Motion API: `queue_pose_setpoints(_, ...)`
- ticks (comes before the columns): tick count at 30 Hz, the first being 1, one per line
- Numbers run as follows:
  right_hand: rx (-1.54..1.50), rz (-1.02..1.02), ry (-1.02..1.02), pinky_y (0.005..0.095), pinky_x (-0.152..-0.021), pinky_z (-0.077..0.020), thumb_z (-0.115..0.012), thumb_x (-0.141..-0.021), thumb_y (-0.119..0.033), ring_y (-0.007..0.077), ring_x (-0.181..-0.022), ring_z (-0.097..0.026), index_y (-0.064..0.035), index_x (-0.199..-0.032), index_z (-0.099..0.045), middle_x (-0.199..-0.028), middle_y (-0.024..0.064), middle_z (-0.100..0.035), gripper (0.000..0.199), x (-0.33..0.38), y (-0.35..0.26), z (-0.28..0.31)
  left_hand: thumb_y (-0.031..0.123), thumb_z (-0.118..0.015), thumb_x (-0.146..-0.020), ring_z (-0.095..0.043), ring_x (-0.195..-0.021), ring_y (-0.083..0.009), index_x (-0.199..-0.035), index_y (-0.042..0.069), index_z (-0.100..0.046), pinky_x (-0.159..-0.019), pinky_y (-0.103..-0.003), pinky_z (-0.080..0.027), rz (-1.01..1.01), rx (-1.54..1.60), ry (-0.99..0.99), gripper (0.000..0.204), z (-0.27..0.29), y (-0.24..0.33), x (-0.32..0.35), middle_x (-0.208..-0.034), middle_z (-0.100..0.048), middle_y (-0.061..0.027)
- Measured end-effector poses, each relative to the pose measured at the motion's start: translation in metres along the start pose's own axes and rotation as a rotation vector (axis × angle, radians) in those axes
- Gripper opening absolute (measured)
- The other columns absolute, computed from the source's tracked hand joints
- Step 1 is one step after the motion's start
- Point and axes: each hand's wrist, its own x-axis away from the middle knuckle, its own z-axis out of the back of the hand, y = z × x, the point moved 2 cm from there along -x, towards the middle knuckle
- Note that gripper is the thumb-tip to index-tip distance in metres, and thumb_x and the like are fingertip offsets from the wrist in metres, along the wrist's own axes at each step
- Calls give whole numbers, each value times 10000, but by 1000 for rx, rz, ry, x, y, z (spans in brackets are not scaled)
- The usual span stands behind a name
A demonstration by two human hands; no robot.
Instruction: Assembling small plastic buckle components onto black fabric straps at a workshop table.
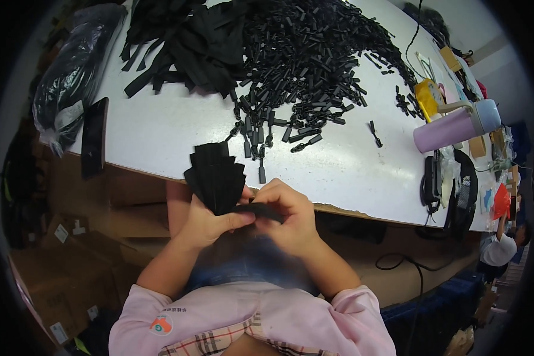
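Note:
In front of my body, at the table's near edge, my left hand [210, 224] is closed around a fanned bundle of black fabric strips [215, 175]. My right hand [293, 215] pinches one black strip [261, 209] that reaches across from the left thumb. Just beyond the hands lies a big heap of black zipper sliders with pull tabs [302, 65], some strewn toward the near edge. Farther left rests a pile of loose black fabric strips [187, 44]. A lone zipper slider [375, 134] sits apart on the right.
The white table [350, 172] has a worn near edge. A dark phone-like slab [94, 137] and a plastic-wrapped black bundle [77, 77] lie left. To the right are a lilac bottle [445, 135] and a black strap [461, 196]. Cardboard boxes [71, 285] stand below left; another person [501, 249] is far right.

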Motion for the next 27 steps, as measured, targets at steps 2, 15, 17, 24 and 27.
queue_pose_setpoints(2, -221, -199, 18, 202, -541, -416, -581, -729, 6, 84, -625, -505, -2, -807, -526, -698, 29, -507, 95, 5, 4, 0, 52, -636, -714, -479, -552, -63, -841, 26, -503, -478, -174, -391, -53, 94, -7, 185, -1, 2, 0, -680, -489, -9)
queue_pose_setpoints(15, -678, -503, 51, 192, -411, -392, -531, -784, -46, 73, -475, -489, 24, -790, -497, -611, 37, -522, 78, 1, 5, 2, 131, -510, -822, -528, -597, -126, -868, 15, -530, -554, -245, -452, -235, -83, 127, 127, -20, -8, 8, -670, -517, -50)
queue_pose_setpoints(17, 312, -106, 43, 225, -412, -408, -560, -729, -23, 103, -466, -513, 1, -783, -515, -606, 62, -532, 74, -19, -3, 20, 127, -529, -805, -555, -634, -147, -876, -16, -515, -581, -269, -470, 70, 208, 82, 160, -8, -14, 4, -682, -539, -71)
queue_pose_setpoints(24, 1103, -35, 113, 361, -440, -436, -567, -675, -95, 281, -502, -545, -28, -726, -488, -624, 126, -526, 116, -46, 9, 41, 109, -596, -756, -560, -640, -155, -919, -14, -508, -591, -278, -490, 166, 344, 111, 222, -14, -13, -2, -768, -552, -76)
queue_pose_setpoints(27, 1174, -126, 58, 356, -453, -410, -560, -674, -83, 292, -490, -511, -19, -693, -471, -620, 142, -532, 111, -46, 5, 41, 107, -623, -737, -556, -656, -147, -931, -2, -511, -588, -275, -485, 170, 262, 135, 249, -10, -12, -2, -803, -546, -64)
